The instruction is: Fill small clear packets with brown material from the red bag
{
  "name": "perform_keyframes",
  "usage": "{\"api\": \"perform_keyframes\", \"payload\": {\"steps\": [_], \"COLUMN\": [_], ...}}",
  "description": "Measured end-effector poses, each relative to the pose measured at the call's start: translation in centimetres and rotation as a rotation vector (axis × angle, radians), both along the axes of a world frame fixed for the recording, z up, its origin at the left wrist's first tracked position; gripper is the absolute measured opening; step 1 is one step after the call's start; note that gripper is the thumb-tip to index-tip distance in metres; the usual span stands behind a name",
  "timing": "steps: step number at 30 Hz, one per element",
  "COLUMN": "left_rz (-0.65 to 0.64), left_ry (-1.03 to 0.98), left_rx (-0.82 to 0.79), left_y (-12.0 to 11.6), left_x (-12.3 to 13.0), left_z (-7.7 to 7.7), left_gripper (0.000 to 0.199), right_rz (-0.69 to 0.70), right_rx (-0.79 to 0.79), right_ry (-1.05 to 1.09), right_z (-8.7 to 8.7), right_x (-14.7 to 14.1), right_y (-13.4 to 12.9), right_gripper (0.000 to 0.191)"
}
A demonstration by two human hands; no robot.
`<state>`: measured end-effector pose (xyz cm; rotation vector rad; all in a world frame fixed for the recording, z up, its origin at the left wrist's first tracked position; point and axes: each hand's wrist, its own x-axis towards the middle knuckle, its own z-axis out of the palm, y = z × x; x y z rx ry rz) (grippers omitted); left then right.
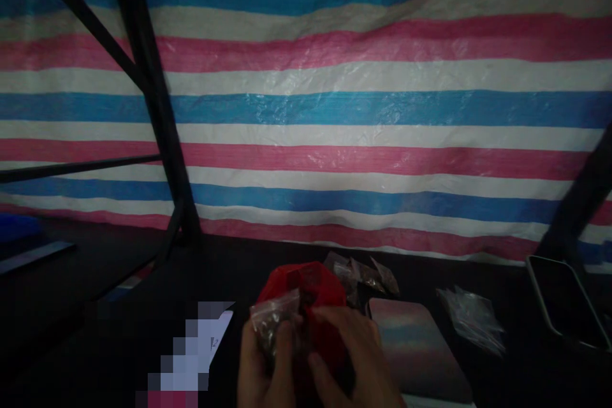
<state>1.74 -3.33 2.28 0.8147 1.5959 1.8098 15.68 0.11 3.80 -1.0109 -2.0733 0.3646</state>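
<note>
My left hand (265,366) is closed on a small clear zip bag (275,315), its thumb pressed on the front. Some dark stuff shows dimly inside that bag. Just behind it stands a red plastic bag (299,275) with its mouth facing up, its contents too dark to make out. Over the near right side of the red bag curves my right hand (361,350). Its thumb and forefinger are apart, and I see nothing between them; the other fingers are partly hidden. Beyond the red bag lie several small filled zip bags (375,275).
A flat, shiny, rounded-corner object (415,344) lies right of my hands. Further right are a stack of clear zip bags (471,319) and a phone (567,303). Dark metal posts (157,102) stand before a striped plastic sheet (363,108). A partly pixelated pale item (220,335) is left.
</note>
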Motion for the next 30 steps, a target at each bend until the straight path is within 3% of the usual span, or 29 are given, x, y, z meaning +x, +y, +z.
{"api": "perform_keyframes", "payload": {"steps": [3, 7, 10, 15, 19, 22, 25, 30], "left_rz": [0.089, 0.210, 0.151, 0.016, 0.018, 0.020, 0.082, 0.127], "left_ry": [0.104, 0.420, 0.552, 0.425, 0.260, 0.197, 0.236, 0.448], "left_rx": [-0.074, -0.110, -0.101, -0.089, -0.014, 0.029, 0.027, 0.024], "left_y": [0.9, 1.6, 1.6, 1.5, 1.8, 2.0, 1.9, 1.7], "left_x": [-3.2, -4.8, -4.9, -5.4, -5.8, -5.9, -5.9, -5.4], "left_z": [0.4, -0.8, -2.0, -2.7, -2.2, -1.6, -1.3, -1.8], "left_gripper": [0.047, 0.059, 0.064, 0.063, 0.066, 0.066, 0.063, 0.056], "right_rz": [-0.027, -0.024, -0.012, 0.060, 0.148, 0.087, -0.013, -0.049], "right_rx": [-0.095, -0.185, -0.168, -0.132, -0.163, -0.194, -0.207, -0.224], "right_ry": [-0.131, -0.262, -0.284, -0.400, -0.379, -0.275, -0.199, -0.109], "right_z": [0.4, -0.2, -0.2, 1.2, 2.1, 2.2, 2.0, 1.8], "right_x": [-1.8, -2.1, -1.7, -2.1, -3.2, -3.5, -3.0, -1.1], "right_y": [1.2, 2.3, 2.8, 2.9, 2.6, 2.4, 2.5, 3.5], "right_gripper": [0.061, 0.052, 0.053, 0.058, 0.058, 0.052, 0.054, 0.050]}}
